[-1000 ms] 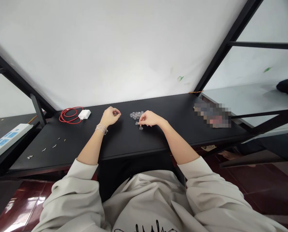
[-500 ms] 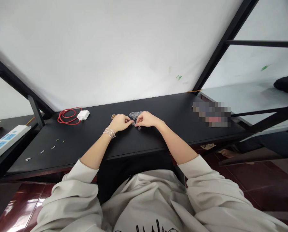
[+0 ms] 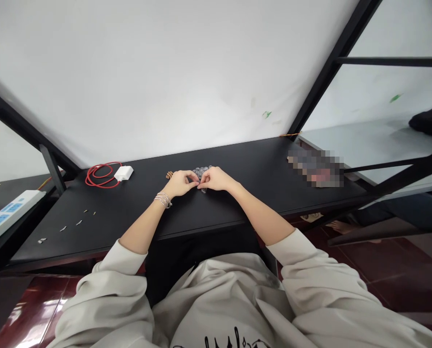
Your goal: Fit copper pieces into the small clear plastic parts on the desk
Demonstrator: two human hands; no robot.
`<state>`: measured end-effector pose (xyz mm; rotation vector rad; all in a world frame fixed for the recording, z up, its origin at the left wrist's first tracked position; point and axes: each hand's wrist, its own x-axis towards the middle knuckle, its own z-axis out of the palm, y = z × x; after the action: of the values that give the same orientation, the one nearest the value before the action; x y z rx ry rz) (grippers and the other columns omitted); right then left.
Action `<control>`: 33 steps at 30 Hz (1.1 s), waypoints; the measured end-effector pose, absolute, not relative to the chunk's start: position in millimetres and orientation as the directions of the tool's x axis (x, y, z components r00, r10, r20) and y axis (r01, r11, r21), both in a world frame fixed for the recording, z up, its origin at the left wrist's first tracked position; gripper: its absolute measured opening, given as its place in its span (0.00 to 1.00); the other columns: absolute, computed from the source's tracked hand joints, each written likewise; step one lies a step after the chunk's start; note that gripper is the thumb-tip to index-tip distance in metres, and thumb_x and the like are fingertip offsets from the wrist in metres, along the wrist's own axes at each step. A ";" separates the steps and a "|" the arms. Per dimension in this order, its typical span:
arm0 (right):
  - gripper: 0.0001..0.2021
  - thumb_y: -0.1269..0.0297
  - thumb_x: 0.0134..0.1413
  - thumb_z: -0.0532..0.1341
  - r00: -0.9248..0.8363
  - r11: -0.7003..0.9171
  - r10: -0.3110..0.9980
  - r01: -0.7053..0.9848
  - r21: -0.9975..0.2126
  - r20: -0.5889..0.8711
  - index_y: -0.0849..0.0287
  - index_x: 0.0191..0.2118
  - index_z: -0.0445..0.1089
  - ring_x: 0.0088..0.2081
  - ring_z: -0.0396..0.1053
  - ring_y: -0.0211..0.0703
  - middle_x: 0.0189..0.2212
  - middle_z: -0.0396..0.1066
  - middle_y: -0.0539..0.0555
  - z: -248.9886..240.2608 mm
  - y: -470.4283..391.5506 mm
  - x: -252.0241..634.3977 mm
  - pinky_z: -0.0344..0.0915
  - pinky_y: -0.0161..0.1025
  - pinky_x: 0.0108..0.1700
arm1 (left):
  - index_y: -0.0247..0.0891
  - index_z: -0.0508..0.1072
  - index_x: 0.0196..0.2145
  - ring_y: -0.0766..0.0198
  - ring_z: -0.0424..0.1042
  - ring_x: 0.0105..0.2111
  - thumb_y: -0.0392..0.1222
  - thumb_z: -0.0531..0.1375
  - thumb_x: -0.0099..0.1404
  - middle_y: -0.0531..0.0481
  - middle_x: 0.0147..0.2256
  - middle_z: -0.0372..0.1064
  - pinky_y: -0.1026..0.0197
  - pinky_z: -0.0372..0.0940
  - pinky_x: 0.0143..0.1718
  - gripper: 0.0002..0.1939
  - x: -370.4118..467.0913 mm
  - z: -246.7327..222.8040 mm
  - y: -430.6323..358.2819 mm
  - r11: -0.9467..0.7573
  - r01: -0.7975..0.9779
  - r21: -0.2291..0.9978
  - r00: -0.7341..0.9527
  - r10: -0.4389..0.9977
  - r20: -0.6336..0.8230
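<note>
A cluster of clear pieces [image 3: 201, 170] lies on the black tabletop [image 3: 252, 164], partly covered by the person's 2 hands. The left hand [image 3: 181, 183] is on the near left side of the cluster, its thumb and forefinger brought together in a pinch. The right hand [image 3: 216, 179] is on the near right side of the cluster, its fingers bent and also pinching. The fingertips of both meet just in front of the cluster; whether anything small is gripped between them cannot be told, as the fingers hide that spot. At least 1 loose clear piece [image 3: 203, 191] shows on the near side of the cluster, just under the right hand's fingers.

Brown beads [image 3: 170, 175] sit in a small bunch to the left of the cluster, just beyond the left hand. A pale beaded bracelet [image 3: 163, 199] circles the left wrist, nearer the person than the cluster. Well to the left of the cluster lies a white adapter [image 3: 123, 173], with a looped red cable [image 3: 100, 175] beside it. Small pale scraps [image 3: 79, 223] are scattered to the left of the cluster and closer to the person. Farther left of the cluster is a white power strip [image 3: 10, 212] with blue sockets. Well to the right of the cluster lies a pixelated item [image 3: 315, 168], too blurred to identify.
</note>
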<state>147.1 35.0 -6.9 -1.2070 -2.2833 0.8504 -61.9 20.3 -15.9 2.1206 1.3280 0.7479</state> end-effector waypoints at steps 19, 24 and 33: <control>0.09 0.59 0.47 0.75 -0.462 0.437 0.877 0.651 -0.621 0.132 0.59 0.27 0.80 0.28 0.72 0.40 0.25 0.77 0.52 -4.4 38.7 151.5 0.62 0.36 0.33 | 0.41 0.82 0.38 0.63 0.71 0.29 0.41 0.68 0.60 0.48 0.37 0.80 0.60 0.64 0.34 0.07 -66.2 -24.3 34.3 -0.337 0.752 0.567 0.169 0.930 0.327; 0.09 0.59 0.47 0.75 -0.472 0.436 0.873 0.639 -0.634 0.126 0.59 0.27 0.80 0.27 0.72 0.39 0.24 0.77 0.52 -5.5 39.4 152.7 0.63 0.36 0.32 | 0.42 0.82 0.39 0.62 0.72 0.29 0.40 0.68 0.60 0.49 0.35 0.80 0.59 0.65 0.36 0.08 -64.3 -24.5 35.3 -0.312 0.739 0.598 0.152 0.941 0.304; 0.09 0.59 0.47 0.75 -0.471 0.429 0.875 0.644 -0.633 0.114 0.59 0.28 0.80 0.27 0.71 0.39 0.25 0.77 0.52 -4.4 39.2 151.9 0.63 0.35 0.33 | 0.42 0.82 0.40 0.62 0.74 0.29 0.39 0.67 0.61 0.51 0.36 0.81 0.60 0.66 0.37 0.09 -62.6 -27.2 37.9 -0.335 0.765 0.550 0.175 0.930 0.323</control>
<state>151.9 39.2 -4.4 -1.2872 -2.2580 0.7266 -62.6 37.9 -27.2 2.1909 1.6279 0.9059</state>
